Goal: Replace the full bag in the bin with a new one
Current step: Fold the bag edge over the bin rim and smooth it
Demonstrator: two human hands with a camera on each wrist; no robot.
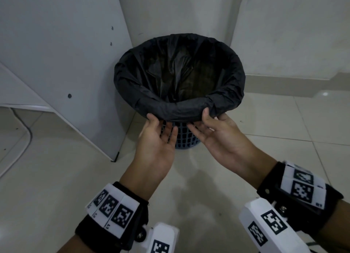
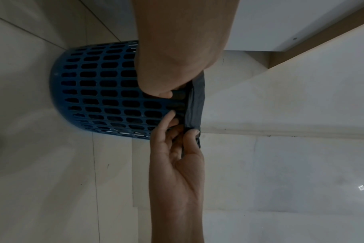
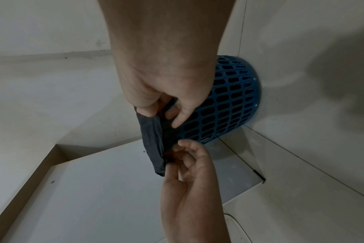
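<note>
A blue mesh bin [image 1: 181,139] stands on the floor in a corner. A black bag [image 1: 178,72] lines it, folded over the rim as a wide cuff. Nothing shows inside the bag but dark crumpled plastic. Both hands are palm up at the near rim. My left hand [image 1: 161,123] has its thumb on the cuff's lower edge and its fingers under it. My right hand [image 1: 198,120] pinches the cuff just to the right. In the right wrist view, the right thumb and fingers hold the cuff [image 3: 152,136]. The left hand [image 3: 175,156] curls at its hem.
A white cabinet panel [image 1: 66,63] stands close on the bin's left and the wall [image 1: 284,35] rises behind it. A cable [image 1: 28,135] runs along the floor at far left. Pale floor tiles [image 1: 208,177] lie in front of the bin.
</note>
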